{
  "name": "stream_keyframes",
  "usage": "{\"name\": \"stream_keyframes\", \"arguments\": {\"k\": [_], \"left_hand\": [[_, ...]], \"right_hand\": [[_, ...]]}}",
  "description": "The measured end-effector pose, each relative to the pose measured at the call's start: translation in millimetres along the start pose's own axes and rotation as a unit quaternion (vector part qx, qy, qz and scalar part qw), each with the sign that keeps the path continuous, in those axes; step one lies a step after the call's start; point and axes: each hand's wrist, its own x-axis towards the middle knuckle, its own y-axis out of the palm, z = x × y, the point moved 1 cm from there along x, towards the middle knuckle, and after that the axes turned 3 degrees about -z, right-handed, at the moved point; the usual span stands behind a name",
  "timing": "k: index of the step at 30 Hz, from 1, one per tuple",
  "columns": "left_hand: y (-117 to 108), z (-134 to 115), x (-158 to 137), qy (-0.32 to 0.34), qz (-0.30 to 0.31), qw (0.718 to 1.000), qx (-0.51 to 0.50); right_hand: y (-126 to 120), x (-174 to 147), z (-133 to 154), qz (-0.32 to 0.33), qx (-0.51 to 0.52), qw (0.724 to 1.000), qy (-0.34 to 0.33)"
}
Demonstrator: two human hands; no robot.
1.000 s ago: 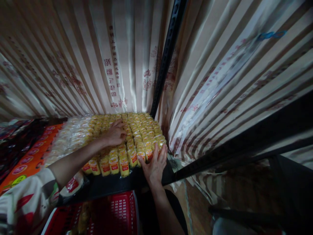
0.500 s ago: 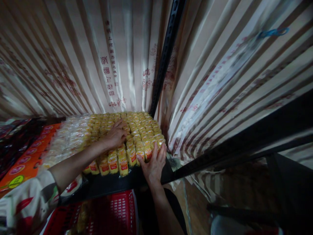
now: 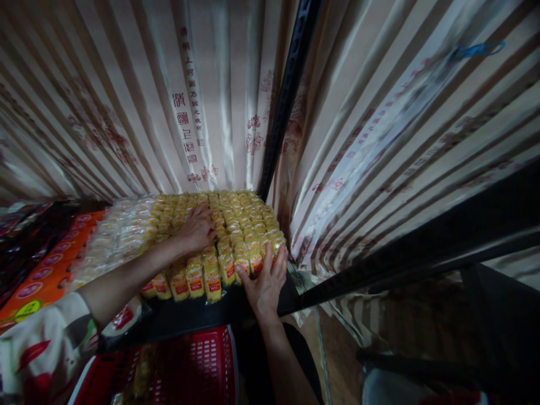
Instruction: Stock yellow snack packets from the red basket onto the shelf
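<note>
Rows of small yellow wrapped packets (image 3: 213,281) with red labels stand close together on a dark shelf (image 3: 189,315). My left hand (image 3: 196,229) lies over the middle of these rows, its fingers bent down onto the packet tops; whether they pinch one is hard to make out. At the front right corner, my right hand (image 3: 266,281) rests with fingers spread against the outer packets, thumb toward the front face. It touches them without wrapping round any. Left of the yellow rows are paler clear-wrapped packets (image 3: 122,230).
Below the shelf sits a red plastic basket (image 3: 230,360) with a few yellow packets inside. Orange boxes (image 3: 50,264) and dark packages (image 3: 25,242) lie at the left. A black metal post (image 3: 282,107) rises at the back corner, before a printed pleated curtain (image 3: 219,95).
My left hand has shifted slightly left over the packets. The right hand stays at the same corner, and the rows look unchanged.
</note>
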Motion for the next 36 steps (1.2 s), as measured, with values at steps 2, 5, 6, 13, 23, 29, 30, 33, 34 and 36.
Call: {"name": "stream_keyframes", "arguments": {"k": [2, 5, 6, 13, 23, 29, 30, 33, 34, 36], "left_hand": [[-1, -3, -1, 0.01, 0.013, 1.0, 0.004], [0, -7, -1, 0.02, 0.054, 0.998, -0.001], [1, -8, -1, 0.015, 0.066, 0.998, -0.005], [13, -5, 5, -0.027, 0.066, 0.997, -0.016], [6, -1, 6, -0.009, 0.098, 0.994, -0.039], [15, -4, 9, -0.028, 0.038, 0.998, -0.046], [16, -4, 9, -0.022, 0.028, 0.998, -0.046], [17, -2, 8, -0.001, -0.003, 0.999, -0.036], [17, -1, 7, 0.008, -0.011, 1.0, -0.027], [14, -1, 7, 0.023, -0.02, 1.0, -0.003]], "right_hand": [[0, 0, 0, 0.001, 0.002, 1.0, 0.0], [1, 0, 0, 0.001, 0.004, 1.0, 0.001], [1, 0, 0, 0.0, 0.004, 1.0, 0.002], [1, 0, -1, -0.011, 0.001, 1.0, -0.01], [0, 1, 0, -0.006, 0.001, 1.0, -0.004], [0, 1, 1, 0.0, 0.006, 1.0, 0.002], [0, 1, 1, 0.002, 0.005, 1.0, 0.005], [0, 1, 2, 0.002, 0.0, 1.0, 0.008], [0, 1, 2, 0.001, -0.001, 1.0, 0.007], [0, 1, 2, 0.001, 0.001, 1.0, 0.005]]}}
